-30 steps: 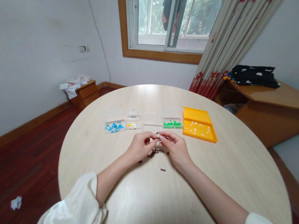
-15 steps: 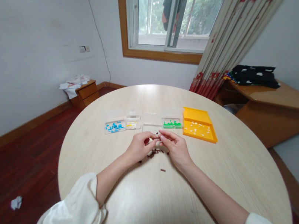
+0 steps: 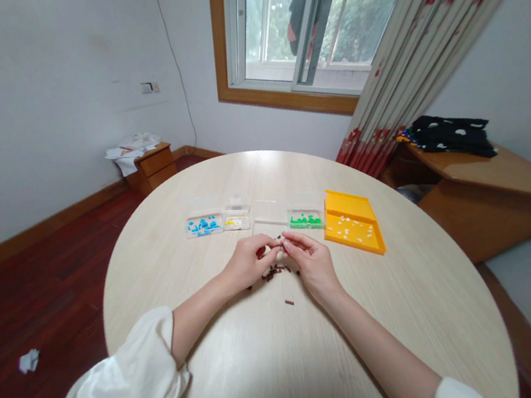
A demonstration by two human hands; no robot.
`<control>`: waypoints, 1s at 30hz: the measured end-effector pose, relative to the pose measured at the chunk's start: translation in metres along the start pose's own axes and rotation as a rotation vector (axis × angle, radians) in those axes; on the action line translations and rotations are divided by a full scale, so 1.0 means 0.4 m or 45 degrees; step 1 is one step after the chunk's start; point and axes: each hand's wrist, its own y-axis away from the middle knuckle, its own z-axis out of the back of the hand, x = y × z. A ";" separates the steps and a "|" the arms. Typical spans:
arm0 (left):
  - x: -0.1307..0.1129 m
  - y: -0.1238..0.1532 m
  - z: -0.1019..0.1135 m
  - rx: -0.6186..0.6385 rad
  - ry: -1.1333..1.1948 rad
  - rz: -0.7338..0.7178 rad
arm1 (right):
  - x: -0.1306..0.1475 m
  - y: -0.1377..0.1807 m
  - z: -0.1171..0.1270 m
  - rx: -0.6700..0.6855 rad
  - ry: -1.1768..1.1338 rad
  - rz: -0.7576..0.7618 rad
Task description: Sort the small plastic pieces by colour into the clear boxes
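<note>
Over the middle of the round table, my left hand and my right hand meet at the fingertips. Both are closed in a pinch on small dark brown building bricks, partly hidden by the fingers. Below them lies a loose pile of brown bricks. One short joined brown strip lies apart, nearer to me. Just beyond my fingers stands an open clear box, its front partly covered by my hands.
Open clear boxes hold blue pieces, yellow and white pieces and green pieces. An open orange case with white pieces lies right. The round table has a curved edge. Someone is partly visible outside the window.
</note>
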 end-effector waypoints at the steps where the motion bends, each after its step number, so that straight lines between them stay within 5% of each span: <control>1: 0.000 0.000 0.000 -0.001 0.000 -0.002 | -0.001 0.000 -0.001 -0.002 0.008 0.004; 17: -0.007 -0.003 0.003 -0.039 -0.046 -0.014 | 0.013 0.001 0.007 0.011 0.173 0.105; 30: -0.002 -0.003 0.001 -0.022 -0.042 -0.023 | 0.001 0.001 0.012 0.115 0.554 0.400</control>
